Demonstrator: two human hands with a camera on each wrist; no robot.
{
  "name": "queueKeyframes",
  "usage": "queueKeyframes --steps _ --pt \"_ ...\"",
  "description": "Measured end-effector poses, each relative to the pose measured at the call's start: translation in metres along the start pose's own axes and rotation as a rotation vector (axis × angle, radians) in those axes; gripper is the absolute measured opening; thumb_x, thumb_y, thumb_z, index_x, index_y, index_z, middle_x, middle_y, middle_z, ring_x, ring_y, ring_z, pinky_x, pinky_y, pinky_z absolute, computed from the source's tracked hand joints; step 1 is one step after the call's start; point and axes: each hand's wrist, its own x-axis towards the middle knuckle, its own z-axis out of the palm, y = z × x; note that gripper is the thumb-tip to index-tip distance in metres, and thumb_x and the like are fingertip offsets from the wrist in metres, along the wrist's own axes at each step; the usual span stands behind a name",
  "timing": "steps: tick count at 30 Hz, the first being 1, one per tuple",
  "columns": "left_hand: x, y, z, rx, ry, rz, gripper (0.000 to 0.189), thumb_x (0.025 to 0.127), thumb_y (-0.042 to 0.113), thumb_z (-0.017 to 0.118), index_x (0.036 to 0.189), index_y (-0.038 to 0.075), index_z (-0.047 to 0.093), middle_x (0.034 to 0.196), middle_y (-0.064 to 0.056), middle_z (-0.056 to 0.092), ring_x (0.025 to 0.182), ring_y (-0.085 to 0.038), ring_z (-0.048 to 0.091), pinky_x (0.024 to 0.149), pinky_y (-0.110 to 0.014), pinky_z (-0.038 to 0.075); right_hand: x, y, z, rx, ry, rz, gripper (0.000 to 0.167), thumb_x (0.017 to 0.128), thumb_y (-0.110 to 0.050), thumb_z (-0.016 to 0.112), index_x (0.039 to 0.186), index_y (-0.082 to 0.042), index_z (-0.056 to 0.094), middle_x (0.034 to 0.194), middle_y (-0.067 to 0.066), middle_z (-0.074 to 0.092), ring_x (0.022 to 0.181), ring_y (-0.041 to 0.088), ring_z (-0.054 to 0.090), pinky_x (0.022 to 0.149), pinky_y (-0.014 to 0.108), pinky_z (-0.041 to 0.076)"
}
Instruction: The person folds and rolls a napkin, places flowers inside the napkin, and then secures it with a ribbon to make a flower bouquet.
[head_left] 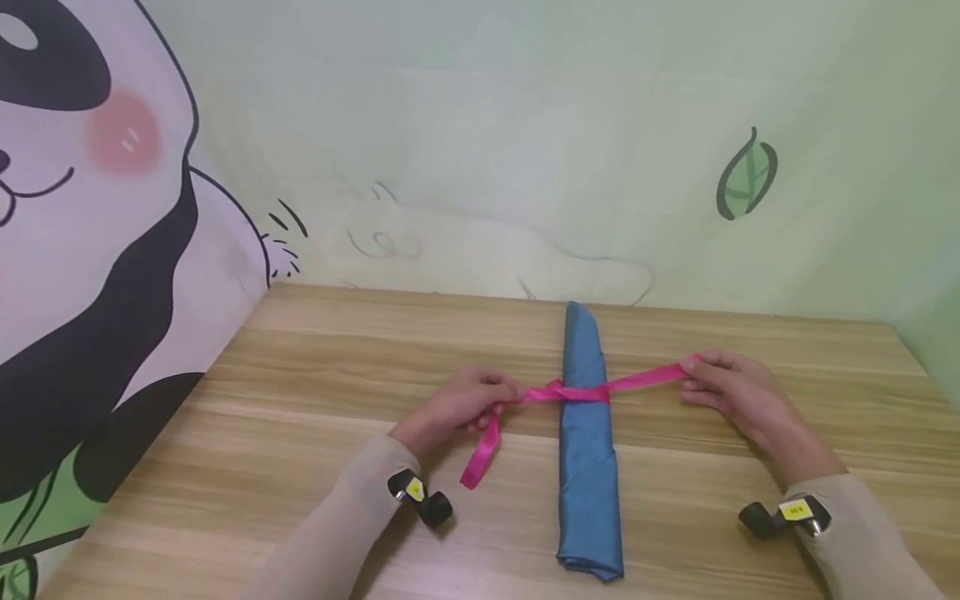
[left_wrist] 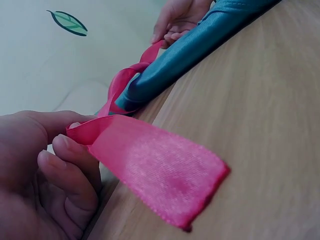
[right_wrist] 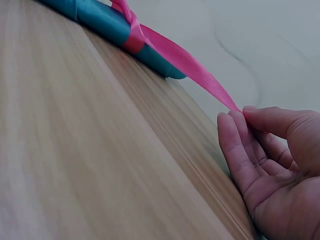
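A long blue cloth roll (head_left: pixel 588 492) lies on the table, pointing away from me. Around its upper half runs a pink ribbon (head_left: pixel 645 378), crossed over itself on top of the roll. To the left of the roll, my left hand (head_left: pixel 468 398) pinches one side of the ribbon between thumb and fingers, and a short loose tail (left_wrist: pixel 165 172) hangs past them. On the other side, my right hand (head_left: pixel 738 392) pinches the opposite end at its fingertips. In the right wrist view this stretch of ribbon (right_wrist: pixel 195 67) runs nearly straight from roll to hand.
The wooden table (head_left: pixel 300 500) carries the roll and ends at a pale green wall (head_left: pixel 487 125). A panda picture (head_left: pixel 135 208) covers the wall at the left, and a leaf drawing (head_left: pixel 747 177) is at the right. Small cameras (head_left: pixel 433 508) sit on both wrists.
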Motion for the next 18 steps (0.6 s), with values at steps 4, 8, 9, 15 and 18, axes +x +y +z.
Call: queueKeyframes --steps 4,8,9,15,18 --pt "-0.001 0.0 -0.003 0.016 0.022 -0.011 0.022 0.102 0.024 0.07 0.113 0.005 0.077 0.069 0.001 0.055 0.052 -0.009 0.043 0.046 -0.02 0.032 -0.003 0.001 -0.006 0.021 0.004 -0.013 0.022 0.103 0.001 0.066 0.119 0.006 0.052 0.104 0.009 0.071 0.09 0.02 0.074 0.087 0.035 0.061" --pt "-0.001 0.0 -0.006 0.023 0.029 -0.025 0.022 0.102 0.025 0.07 0.113 0.007 0.078 0.068 0.0 0.055 0.051 -0.009 0.043 0.046 -0.021 0.032 -0.008 0.002 -0.014 0.052 0.01 -0.033 0.015 0.103 0.005 0.064 0.115 0.004 0.056 0.103 0.01 0.071 0.089 0.021 0.074 0.086 0.035 0.061" --pt "-0.001 0.0 -0.007 0.023 0.03 -0.026 0.022 0.102 0.025 0.07 0.112 0.007 0.078 0.068 0.001 0.055 0.051 -0.009 0.043 0.046 -0.021 0.032 -0.009 0.002 -0.016 0.053 0.011 -0.039 0.012 0.103 0.005 0.064 0.113 0.003 0.057 0.103 0.01 0.071 0.089 0.021 0.074 0.086 0.035 0.061" --pt "0.0 0.0 -0.007 0.031 0.035 -0.022 0.021 0.102 0.025 0.071 0.107 0.006 0.078 0.067 0.001 0.055 0.05 -0.009 0.043 0.045 -0.021 0.032 -0.018 0.003 -0.028 0.053 0.016 -0.051 0.009 0.103 0.006 0.062 0.106 -0.001 0.067 0.101 0.01 0.072 0.089 0.02 0.075 0.086 0.034 0.061" --pt "0.001 0.0 -0.007 0.021 0.035 -0.023 0.02 0.102 0.024 0.071 0.106 0.006 0.078 0.067 0.001 0.055 0.05 -0.008 0.042 0.045 -0.02 0.031 -0.022 0.002 -0.034 0.059 0.022 -0.042 0.012 0.104 0.007 0.061 0.104 -0.002 0.07 0.1 0.01 0.073 0.089 0.02 0.075 0.085 0.033 0.061"
